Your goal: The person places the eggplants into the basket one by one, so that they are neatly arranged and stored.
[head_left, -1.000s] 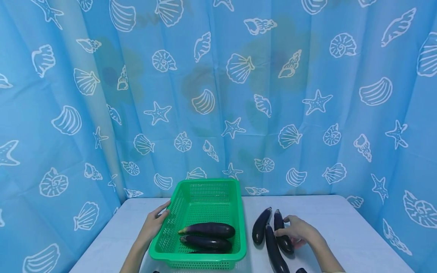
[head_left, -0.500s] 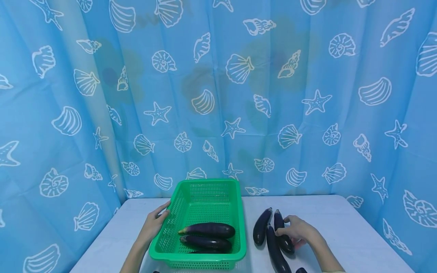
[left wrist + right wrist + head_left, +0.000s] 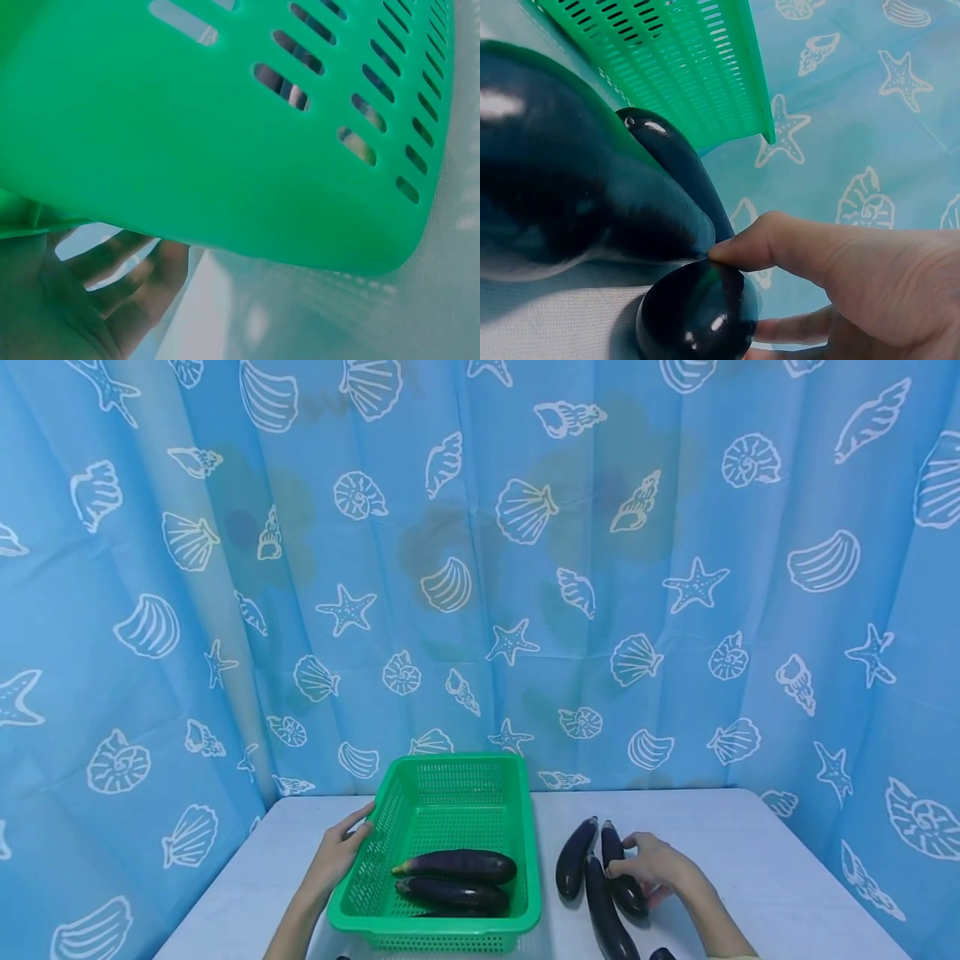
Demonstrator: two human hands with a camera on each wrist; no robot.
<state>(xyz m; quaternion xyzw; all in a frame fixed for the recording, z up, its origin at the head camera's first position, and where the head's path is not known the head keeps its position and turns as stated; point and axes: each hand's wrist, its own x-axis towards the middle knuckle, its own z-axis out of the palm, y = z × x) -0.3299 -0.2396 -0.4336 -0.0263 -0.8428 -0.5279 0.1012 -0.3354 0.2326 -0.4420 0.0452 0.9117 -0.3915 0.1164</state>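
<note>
In the head view, my left hand [image 3: 337, 852] rests against the left rim of a green perforated basket [image 3: 531, 860]. Its fingers look relaxed in the left wrist view, touching the basket's edge [image 3: 187, 157] from outside. Two dark purple eggplants, a rear one [image 3: 468, 863] and a front one [image 3: 453, 891], lie crosswise in the basket; part of another shows behind the near rim. To the right, my right hand [image 3: 663, 868] pinches an eggplant [image 3: 626, 895] between thumb and fingers. Beside it lie a left eggplant [image 3: 573, 860] and a longer middle eggplant [image 3: 606, 910].
A white-covered table [image 3: 757, 868] carries everything. The dark end of another object [image 3: 662, 954] shows at the bottom right, and a small dark tip [image 3: 342, 957] under the basket's front left. A blue shell-patterned curtain [image 3: 480, 568] hangs behind and at both sides.
The left and middle loose eggplants have shifted very slightly to the right since one second ago. My right hand keeps its pinch on the eggplant, and my left hand stays at the basket.
</note>
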